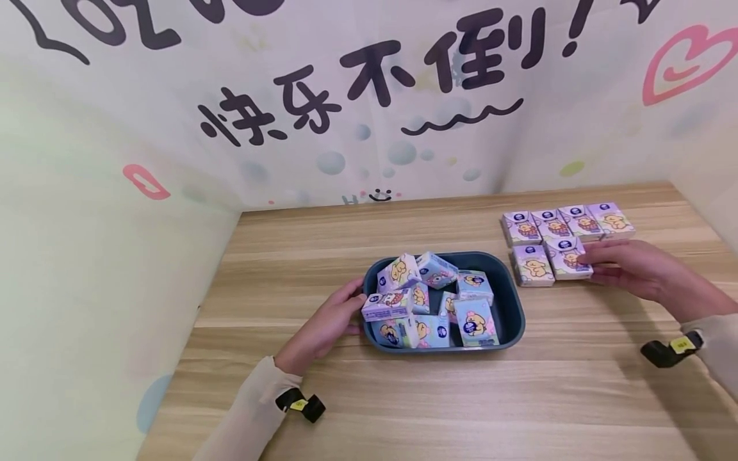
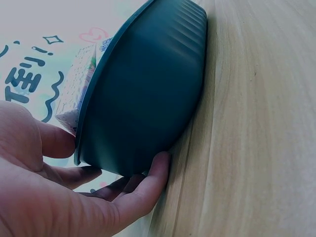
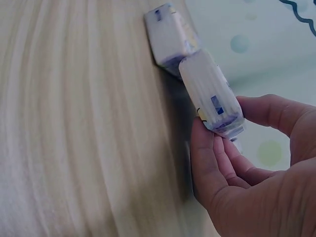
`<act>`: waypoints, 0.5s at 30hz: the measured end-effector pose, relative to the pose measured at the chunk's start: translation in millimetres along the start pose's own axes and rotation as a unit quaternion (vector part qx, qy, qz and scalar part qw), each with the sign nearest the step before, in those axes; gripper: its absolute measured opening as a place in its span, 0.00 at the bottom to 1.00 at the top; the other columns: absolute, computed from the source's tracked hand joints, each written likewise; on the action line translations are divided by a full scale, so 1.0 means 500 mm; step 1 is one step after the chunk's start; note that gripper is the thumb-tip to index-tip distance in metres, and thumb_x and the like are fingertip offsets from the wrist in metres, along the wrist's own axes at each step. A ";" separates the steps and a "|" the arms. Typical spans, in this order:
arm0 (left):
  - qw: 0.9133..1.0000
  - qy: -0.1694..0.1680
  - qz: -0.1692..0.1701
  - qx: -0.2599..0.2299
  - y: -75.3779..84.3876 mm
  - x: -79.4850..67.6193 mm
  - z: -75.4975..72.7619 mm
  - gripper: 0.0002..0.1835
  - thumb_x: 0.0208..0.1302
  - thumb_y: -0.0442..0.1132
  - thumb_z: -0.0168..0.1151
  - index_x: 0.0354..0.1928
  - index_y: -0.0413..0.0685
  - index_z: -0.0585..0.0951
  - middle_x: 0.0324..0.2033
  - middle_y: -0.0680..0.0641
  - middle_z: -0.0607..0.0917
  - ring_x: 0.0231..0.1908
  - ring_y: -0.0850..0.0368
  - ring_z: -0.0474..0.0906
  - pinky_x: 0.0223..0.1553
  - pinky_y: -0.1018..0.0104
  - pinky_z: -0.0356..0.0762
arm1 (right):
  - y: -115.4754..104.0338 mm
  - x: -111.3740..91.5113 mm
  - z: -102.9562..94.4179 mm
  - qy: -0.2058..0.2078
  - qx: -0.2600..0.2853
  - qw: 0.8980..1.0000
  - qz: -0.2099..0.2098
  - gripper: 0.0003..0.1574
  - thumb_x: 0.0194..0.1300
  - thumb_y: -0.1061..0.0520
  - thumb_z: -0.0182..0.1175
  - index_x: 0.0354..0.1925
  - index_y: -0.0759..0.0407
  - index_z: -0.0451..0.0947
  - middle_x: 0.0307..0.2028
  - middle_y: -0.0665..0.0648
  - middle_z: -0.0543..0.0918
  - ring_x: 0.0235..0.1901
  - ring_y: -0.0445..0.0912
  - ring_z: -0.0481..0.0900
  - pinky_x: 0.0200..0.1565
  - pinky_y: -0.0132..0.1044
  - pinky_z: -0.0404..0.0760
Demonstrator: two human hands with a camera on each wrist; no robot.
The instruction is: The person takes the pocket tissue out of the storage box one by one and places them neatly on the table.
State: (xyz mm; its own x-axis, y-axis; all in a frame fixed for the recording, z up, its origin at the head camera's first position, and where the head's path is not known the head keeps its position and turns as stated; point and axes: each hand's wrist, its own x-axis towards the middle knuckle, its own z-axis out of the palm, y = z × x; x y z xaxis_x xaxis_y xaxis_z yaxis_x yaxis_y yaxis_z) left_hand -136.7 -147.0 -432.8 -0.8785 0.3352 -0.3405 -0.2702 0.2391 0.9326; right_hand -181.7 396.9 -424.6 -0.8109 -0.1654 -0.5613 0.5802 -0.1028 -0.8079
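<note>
A dark teal plastic basin (image 1: 513,320) holds several small tissue packs in blue and lilac wrappers with cartoon dogs. At its left end, my left hand (image 1: 323,323) grips it, the thumb at the rim and the fingers (image 2: 153,180) bent against the outer wall. To the right of the basin, my right hand (image 1: 646,272) pinches a lilac tissue pack (image 1: 567,259) between thumb and fingers. In the right wrist view this pack (image 3: 210,91) is tilted, its end against the neighbouring pack (image 3: 170,34).
Behind the held pack, several lilac tissue packs (image 1: 553,227) lie side by side in a row. Another pack (image 1: 533,266) lies left of the held one. A white printed sheet (image 1: 369,147) hangs behind the wooden table (image 1: 461,410), with pale walls at the sides.
</note>
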 end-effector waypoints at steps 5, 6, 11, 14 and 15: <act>1.000 0.003 -0.003 0.002 -0.001 -0.001 0.001 0.30 0.89 0.38 0.43 0.86 0.38 0.59 0.83 0.33 0.62 0.73 0.33 0.70 0.58 0.42 0.86 | 0.003 0.004 0.004 0.006 -0.052 0.999 -0.004 0.25 0.86 0.66 0.52 0.37 0.47 0.90 0.38 0.49 0.92 0.39 0.41 0.90 0.46 0.37 0.91; 1.000 0.003 -0.003 0.001 -0.001 -0.001 0.001 0.30 0.89 0.38 0.43 0.86 0.38 0.59 0.83 0.33 0.62 0.73 0.33 0.69 0.58 0.42 0.85 | 0.003 0.004 0.005 0.009 -0.063 0.998 -0.005 0.25 0.86 0.66 0.52 0.37 0.46 0.90 0.38 0.48 0.92 0.39 0.41 0.90 0.46 0.36 0.90; 1.000 0.003 -0.002 0.001 -0.001 0.000 0.001 0.30 0.89 0.38 0.43 0.86 0.38 0.59 0.82 0.32 0.62 0.73 0.33 0.69 0.59 0.41 0.85 | 0.003 0.002 0.016 0.028 -0.140 0.989 -0.032 0.21 0.84 0.66 0.56 0.39 0.46 0.88 0.36 0.45 0.90 0.38 0.38 0.88 0.45 0.34 0.90; 1.000 0.005 -0.001 0.001 -0.001 0.000 0.001 0.30 0.89 0.38 0.43 0.86 0.38 0.59 0.82 0.33 0.62 0.73 0.33 0.69 0.59 0.41 0.85 | 0.002 -0.001 0.022 0.050 -0.213 0.974 -0.052 0.10 0.82 0.65 0.60 0.44 0.55 0.87 0.36 0.45 0.88 0.36 0.36 0.86 0.44 0.34 0.90; 1.000 0.006 0.000 0.000 -0.001 0.000 0.002 0.30 0.89 0.38 0.43 0.86 0.38 0.59 0.82 0.33 0.63 0.73 0.33 0.69 0.59 0.41 0.85 | 0.003 -0.001 0.023 0.059 -0.239 0.968 -0.057 0.07 0.81 0.64 0.62 0.46 0.58 0.86 0.36 0.45 0.87 0.36 0.36 0.85 0.43 0.34 0.90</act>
State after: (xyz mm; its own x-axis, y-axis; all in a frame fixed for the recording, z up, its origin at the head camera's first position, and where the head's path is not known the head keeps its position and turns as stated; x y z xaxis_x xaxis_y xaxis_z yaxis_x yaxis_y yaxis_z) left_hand -136.4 -146.2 -433.2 -0.8830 0.3249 -0.3389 -0.2700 0.2391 0.9327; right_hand -179.6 385.4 -423.2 -0.8872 -0.0643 -0.4569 0.4073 0.3562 -0.8410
